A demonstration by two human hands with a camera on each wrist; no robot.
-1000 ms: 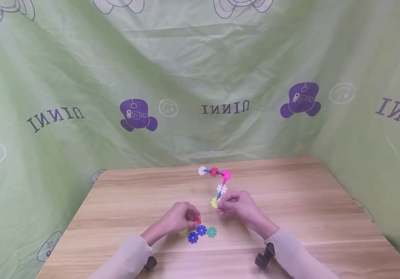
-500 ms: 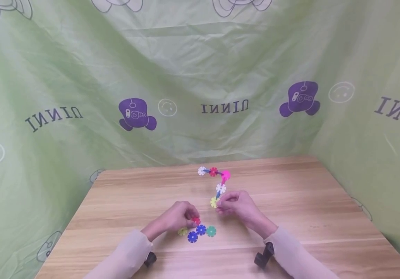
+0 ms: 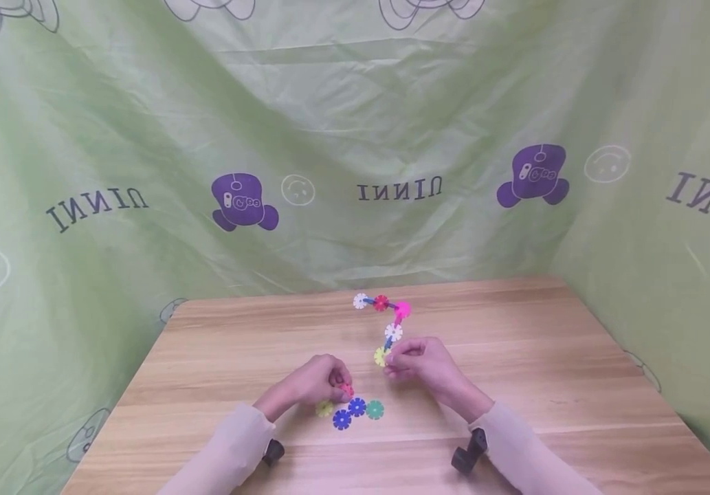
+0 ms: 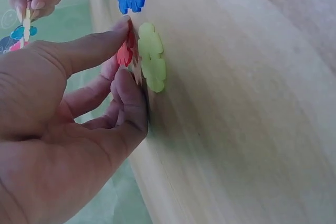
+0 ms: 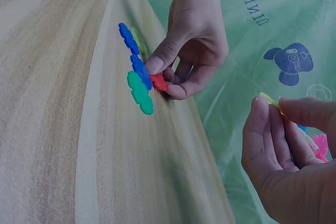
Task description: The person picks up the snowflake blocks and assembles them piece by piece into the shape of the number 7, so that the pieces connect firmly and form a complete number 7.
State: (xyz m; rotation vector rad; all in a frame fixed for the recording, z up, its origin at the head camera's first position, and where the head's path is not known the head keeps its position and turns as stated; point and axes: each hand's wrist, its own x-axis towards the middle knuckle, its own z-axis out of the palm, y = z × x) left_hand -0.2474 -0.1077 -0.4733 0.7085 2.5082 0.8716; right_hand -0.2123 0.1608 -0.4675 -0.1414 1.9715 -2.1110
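My left hand (image 3: pixel 313 380) pinches a red snowflake disc (image 3: pixel 347 390) between thumb and fingers, close to the tabletop. Beside it lie a loose yellow disc (image 4: pixel 152 57), two blue discs (image 3: pixel 341 419) and a green disc (image 5: pixel 139 93). With thumb and fingertips, my right hand (image 3: pixel 427 364) grips the yellow end disc (image 3: pixel 381 357) of a joined chain. From there the chain bends away through a white disc (image 3: pixel 394 333), a bright pink disc (image 3: pixel 402 309) and a red one (image 3: pixel 381 303) to a white end disc (image 3: pixel 360 301), with edge-on blue and other pieces between.
A wood-grain table (image 3: pixel 546 385) carries the loose discs. Green printed cloth (image 3: pixel 342 124) hangs behind and at both sides of it. Black wrist devices (image 3: pixel 469 454) sit under both sleeves.
The red disc has turned in my left fingers and now shows at more of a slant. My left hand has shifted very slightly; the right hand and chain stay nearly still.
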